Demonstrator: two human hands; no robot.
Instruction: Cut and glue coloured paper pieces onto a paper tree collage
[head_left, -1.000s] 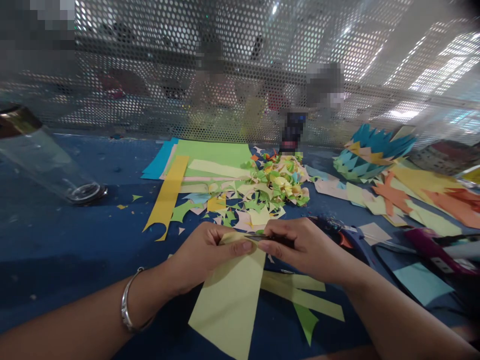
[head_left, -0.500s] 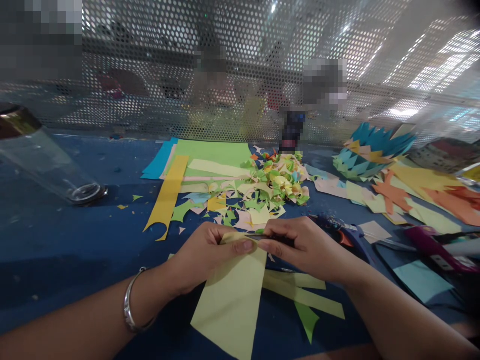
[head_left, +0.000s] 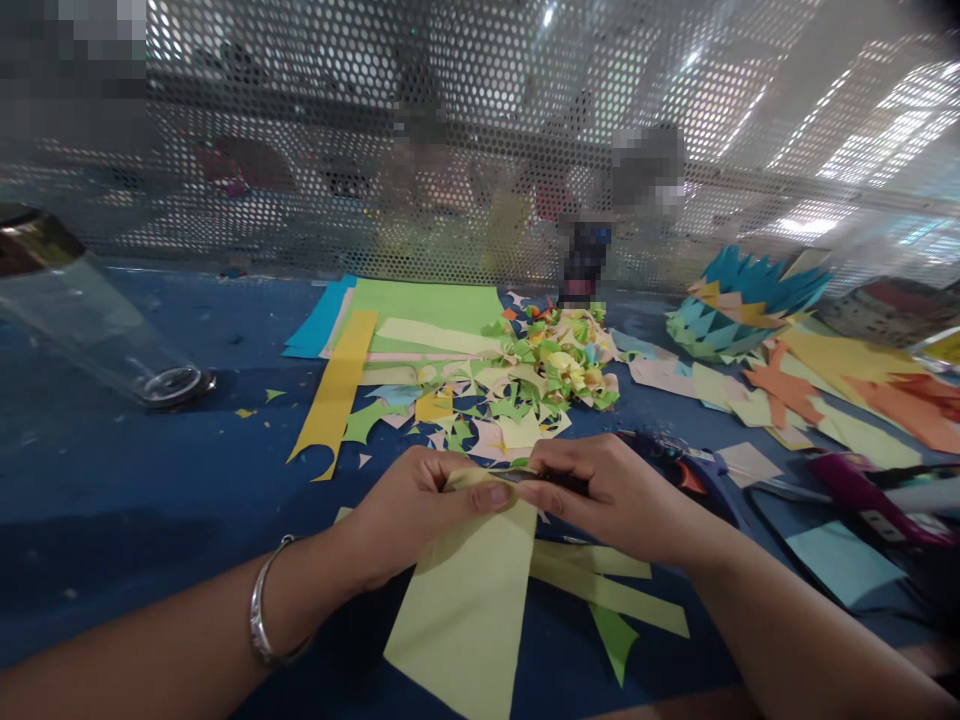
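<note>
A pale yellow paper strip (head_left: 465, 610) hangs down toward me, its upper end pinched between the thumb and fingers of my left hand (head_left: 424, 510), which wears a silver bangle (head_left: 259, 610) at the wrist. My right hand (head_left: 600, 495) is closed around a slim dark tool (head_left: 559, 480). The tool's thin tip meets the top edge of the strip, right by my left thumb; its exact kind is hidden by my fingers. Under and beside my right hand lie narrow pale yellow strips (head_left: 630, 595) and a green paper scrap (head_left: 615, 640).
Paper scraps (head_left: 574, 360) are heaped beyond my hands, beside stacked green sheets (head_left: 427, 300) and an orange-yellow strip (head_left: 341, 390). A clear bottle (head_left: 97, 320) lies left. At right are a folded-paper bowl (head_left: 739, 305), blue-handled scissors (head_left: 705, 475) and a purple glue gun (head_left: 862, 495).
The strip's upper edge now folds over slightly at the tool's tip, and its lower end has shifted a little to the right. Both hands stay nearly in place.
</note>
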